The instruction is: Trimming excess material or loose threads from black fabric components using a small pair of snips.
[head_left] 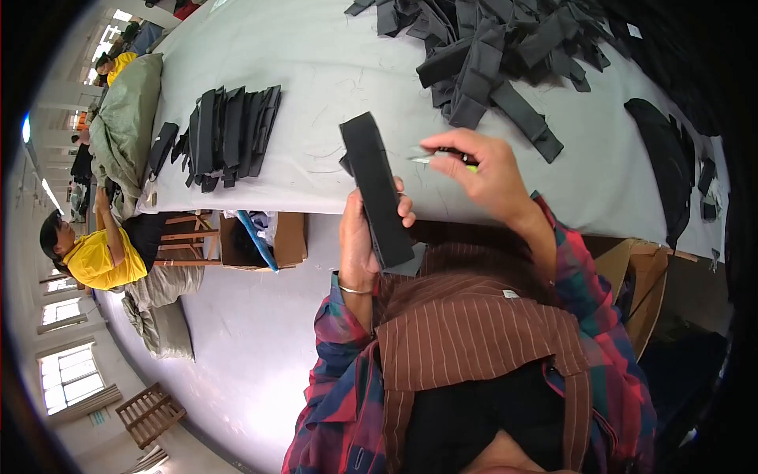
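Note:
My left hand [357, 237] is closed round a folded black fabric strip [374, 186], held upright at a slight tilt in front of the table's near edge. My fingertips wrap over its right side, and a greyish end of it hangs at the bottom. To the right, my right hand [493, 175] grips a small pair of thread snips [422, 157] with a dark body and a bit of yellow-green. Their blades point left toward the strip, a short gap away from it.
On the pale-covered table [332, 87] lie a neat row of black strips [237, 130] at left and a loose heap of strips [489, 55] at far right. Cardboard boxes [292, 237] stand below the edge. A person in yellow [106, 257] works at left, near bulging sacks [126, 126].

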Available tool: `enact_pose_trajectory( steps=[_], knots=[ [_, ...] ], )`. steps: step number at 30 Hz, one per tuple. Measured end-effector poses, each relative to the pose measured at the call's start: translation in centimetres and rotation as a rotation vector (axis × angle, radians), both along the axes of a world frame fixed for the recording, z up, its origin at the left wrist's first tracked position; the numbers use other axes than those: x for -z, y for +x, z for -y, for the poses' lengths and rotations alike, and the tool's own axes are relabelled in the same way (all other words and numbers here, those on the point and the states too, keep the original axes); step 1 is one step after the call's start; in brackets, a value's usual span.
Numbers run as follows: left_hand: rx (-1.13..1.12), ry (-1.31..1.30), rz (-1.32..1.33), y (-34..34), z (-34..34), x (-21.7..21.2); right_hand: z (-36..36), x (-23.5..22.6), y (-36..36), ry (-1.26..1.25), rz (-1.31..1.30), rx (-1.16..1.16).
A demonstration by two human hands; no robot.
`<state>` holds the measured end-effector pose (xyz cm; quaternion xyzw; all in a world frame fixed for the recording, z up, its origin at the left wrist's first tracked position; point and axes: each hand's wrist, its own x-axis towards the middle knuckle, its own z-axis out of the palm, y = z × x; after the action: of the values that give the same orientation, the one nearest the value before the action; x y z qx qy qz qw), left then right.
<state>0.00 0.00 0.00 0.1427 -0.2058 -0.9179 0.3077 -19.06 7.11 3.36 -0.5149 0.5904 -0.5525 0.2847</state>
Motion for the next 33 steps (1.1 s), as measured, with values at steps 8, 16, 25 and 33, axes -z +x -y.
enact_pose_trajectory(
  steps=[8,16,25,33],
  knots=[
    [-0.035,-0.05,0.109,-0.7,-1.6,-0.7,-0.4,0.0,1.9,-0.25,-0.53,0.136],
    [0.042,0.033,0.074,0.2,-2.2,-1.4,-0.5,-0.3,3.0,-0.218,-0.536,0.181],
    [0.126,0.038,-0.085,0.5,-2.5,-0.3,0.4,0.6,1.7,-0.054,-0.162,0.38],
    [-0.029,-0.138,0.264,-0.6,-3.2,-1.8,-1.0,-0.8,3.4,-0.083,-0.358,0.2]
  ],
)
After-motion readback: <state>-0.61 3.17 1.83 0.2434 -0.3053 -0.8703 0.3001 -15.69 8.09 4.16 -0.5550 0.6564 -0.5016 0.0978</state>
